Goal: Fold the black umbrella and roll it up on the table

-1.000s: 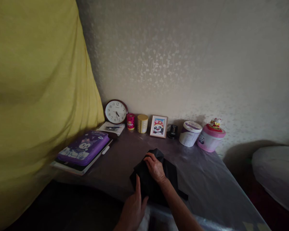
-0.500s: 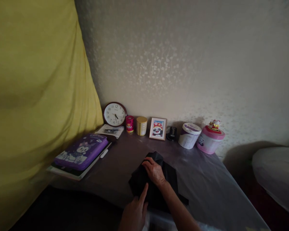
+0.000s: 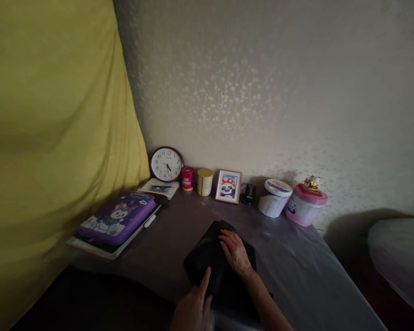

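A bundle of black fabric, loosely folded, lies near the front edge of the table. Its exact kind is too dark to make out. My right hand rests on its upper right part, fingers stretched over the cloth and palm down. Against the lower left part of the fabric is my left hand, index finger extended along the cloth and thumb apart from it. The other fingers of the left hand are hidden.
Along the wall stand a clock, a pink can, a yellow can, a picture frame, a black object and two tubs. A purple case lies on a book at left, beside a yellow curtain.
My right hand has slid right and slightly toward me over the fabric, which now looks smoother and wider at upper left. My left hand has barely moved.
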The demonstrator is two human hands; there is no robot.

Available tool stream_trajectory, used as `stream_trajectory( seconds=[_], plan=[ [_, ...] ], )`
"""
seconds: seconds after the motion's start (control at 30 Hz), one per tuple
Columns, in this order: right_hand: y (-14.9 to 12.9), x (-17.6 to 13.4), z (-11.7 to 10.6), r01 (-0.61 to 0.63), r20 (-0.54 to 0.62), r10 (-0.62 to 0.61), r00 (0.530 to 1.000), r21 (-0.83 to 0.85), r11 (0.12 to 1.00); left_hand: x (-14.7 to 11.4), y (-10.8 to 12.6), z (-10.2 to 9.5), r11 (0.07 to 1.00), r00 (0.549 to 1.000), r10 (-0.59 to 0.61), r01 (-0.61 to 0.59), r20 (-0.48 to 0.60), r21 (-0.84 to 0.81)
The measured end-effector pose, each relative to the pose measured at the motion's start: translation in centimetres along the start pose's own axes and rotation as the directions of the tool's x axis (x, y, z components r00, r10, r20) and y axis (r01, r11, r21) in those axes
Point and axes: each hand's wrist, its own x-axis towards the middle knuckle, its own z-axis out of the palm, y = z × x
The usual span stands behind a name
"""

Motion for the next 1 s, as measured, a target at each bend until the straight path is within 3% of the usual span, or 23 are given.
stream_trajectory(
  seconds=[0.17, 0.27, 0.33, 0.4, 0.5, 0.8, 1.0],
  plan=[
    [2.7, 2.2, 0.9, -0.046, -0.035, 0.044, 0.998, -0.063, 0.997, 0.0, 0.0, -0.2, 1.0, 1.0, -0.025, 0.025, 0.013, 0.007],
    [2.1, 2.3, 0.4, -0.088, -0.108, 0.079, 0.991, -0.084, 0.993, 0.1, -0.1, -0.1, 1.0, 1.0, -0.026, 0.026, 0.015, 0.011],
    [0.6, 1.9, 0.0, -0.016, -0.057, 0.014, 0.998, -0.035, 0.999, 0.2, -0.2, 0.0, 1.0, 1.0, -0.022, 0.022, 0.023, 0.006],
    [-1.0, 1.3, -0.2, 0.108, 0.076, -0.112, 0.991, 0.053, 0.993, 0.4, -0.3, 0.2, 1.0, 1.0, -0.022, 0.022, 0.019, 0.004],
    [-2.0, 1.2, 0.2, 0.142, 0.161, -0.156, 0.974, 0.098, 0.985, 0.5, -0.4, 0.3, 1.0, 1.0, -0.026, 0.026, 0.002, 0.005],
    [2.2, 4.0, 1.6, -0.084, 0.085, 0.096, 0.992, -0.133, 0.988, 0.0, -0.1, 0.1, 0.998, 0.998, -0.059, 0.059, 0.0, 0.005],
    [4.5, 1.3, -1.1, -0.262, -0.048, 0.26, 0.964, -0.027, 0.965, 0.0, -0.3, 0.4, 0.999, 0.998, -0.052, 0.052, -0.029, -0.006]
  ],
)
